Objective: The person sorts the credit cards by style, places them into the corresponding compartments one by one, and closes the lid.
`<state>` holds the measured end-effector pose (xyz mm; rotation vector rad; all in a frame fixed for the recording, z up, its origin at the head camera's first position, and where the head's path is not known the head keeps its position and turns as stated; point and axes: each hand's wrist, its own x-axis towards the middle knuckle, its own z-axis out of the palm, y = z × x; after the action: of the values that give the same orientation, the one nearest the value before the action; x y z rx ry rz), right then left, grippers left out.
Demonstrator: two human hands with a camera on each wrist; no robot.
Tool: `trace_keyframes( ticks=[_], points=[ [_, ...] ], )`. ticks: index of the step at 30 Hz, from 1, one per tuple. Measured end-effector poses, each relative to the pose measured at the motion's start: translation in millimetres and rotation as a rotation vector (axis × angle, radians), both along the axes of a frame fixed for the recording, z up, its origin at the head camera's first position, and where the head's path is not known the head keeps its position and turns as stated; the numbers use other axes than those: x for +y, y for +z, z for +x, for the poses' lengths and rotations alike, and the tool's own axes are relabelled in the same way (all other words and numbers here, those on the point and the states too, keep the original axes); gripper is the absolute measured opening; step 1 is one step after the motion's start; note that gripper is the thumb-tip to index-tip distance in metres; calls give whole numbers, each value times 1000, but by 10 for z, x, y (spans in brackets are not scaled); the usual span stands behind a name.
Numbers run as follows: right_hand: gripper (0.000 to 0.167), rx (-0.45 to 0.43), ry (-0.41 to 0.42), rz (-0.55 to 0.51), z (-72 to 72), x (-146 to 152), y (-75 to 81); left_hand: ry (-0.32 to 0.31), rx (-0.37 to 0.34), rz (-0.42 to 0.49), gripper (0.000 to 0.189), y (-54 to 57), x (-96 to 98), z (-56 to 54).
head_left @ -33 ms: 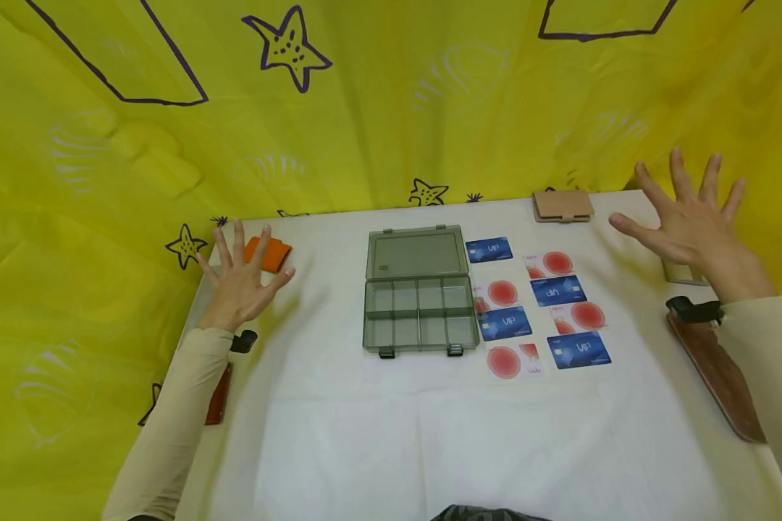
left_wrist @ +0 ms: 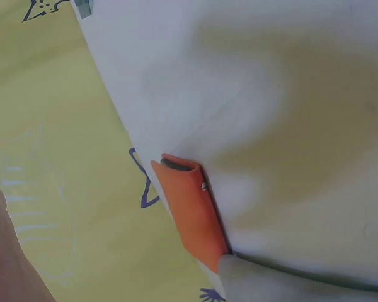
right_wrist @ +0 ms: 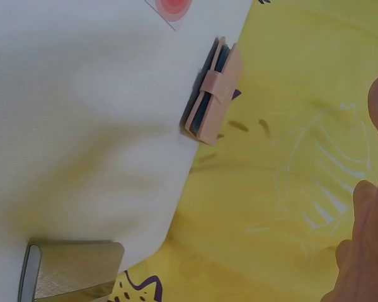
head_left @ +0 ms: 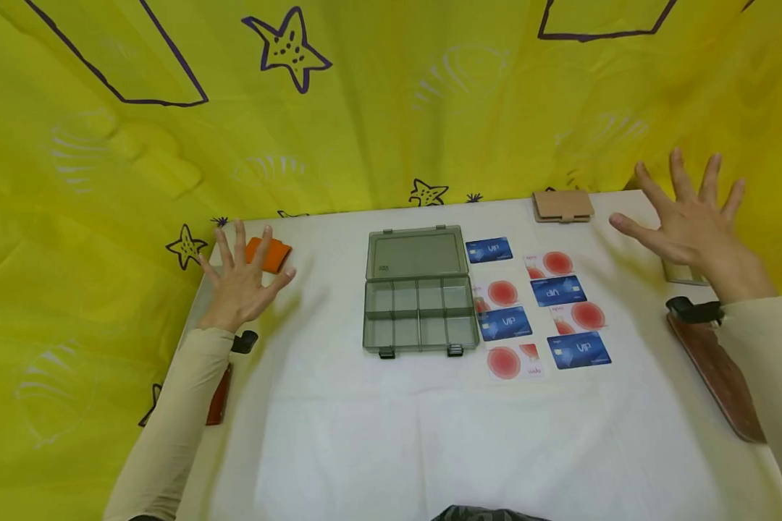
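Note:
My left hand (head_left: 236,289) is held above the left side of the table, fingers spread, holding nothing. Nearest to it lies an orange card holder (head_left: 275,255), partly behind the fingers; the left wrist view shows its snap button. My right hand (head_left: 697,224) hovers over the far right corner, also spread and holding nothing. Below it, partly hidden, is a gold-coloured case (right_wrist: 79,267). Mid-table sits a translucent grey-green compartment box (head_left: 420,315), its lid (head_left: 417,253) folded back. To its right lie several blue VIP cards (head_left: 505,323) and several white cards with red circles (head_left: 503,363).
A tan wallet with a strap (head_left: 563,207) is at the back edge. Beside the right forearm lies a long brown leather case (head_left: 720,376), partly covered by the sleeve. A red-brown item (head_left: 219,398) shows by the left forearm. Yellow patterned cloth (head_left: 365,130) hangs behind the white-covered table (head_left: 365,449).

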<state>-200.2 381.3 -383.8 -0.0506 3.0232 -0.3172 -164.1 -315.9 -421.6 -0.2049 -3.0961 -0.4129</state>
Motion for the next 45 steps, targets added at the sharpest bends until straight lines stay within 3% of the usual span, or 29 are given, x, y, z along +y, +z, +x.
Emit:
trace_keyframes(
  ticks=[8, 15, 26, 29, 32, 38, 42, 45],
  points=[
    [99, -17, 5, 0, 60, 113, -30, -4, 18, 48, 92, -36, 24, 60],
    [94, -22, 30, -32, 149, 179, -77, 1, 59, 37, 92, -21, 11, 102],
    [94, -10, 119, -46, 106, 172, -217, -30, 32, 79, 91, -78, 52, 49],
    [95, -21, 164, -105, 77, 111, -301, -44, 13, 96, 91, -106, 75, 60],
    [99, -82, 194, -235, 39, -14, -381, -65, 12, 126, 90, -156, 114, 81],
    [95, -164, 204, -405, -70, -333, -574, -159, 10, 205, 91, -359, 387, 149],
    [81, -141, 269, -443, -223, -566, -704, -216, -67, 265, 97, -512, 670, 224],
    [75, -133, 310, -455, -346, -760, -773, -247, -168, 364, 99, -598, 863, 317]
  ],
)
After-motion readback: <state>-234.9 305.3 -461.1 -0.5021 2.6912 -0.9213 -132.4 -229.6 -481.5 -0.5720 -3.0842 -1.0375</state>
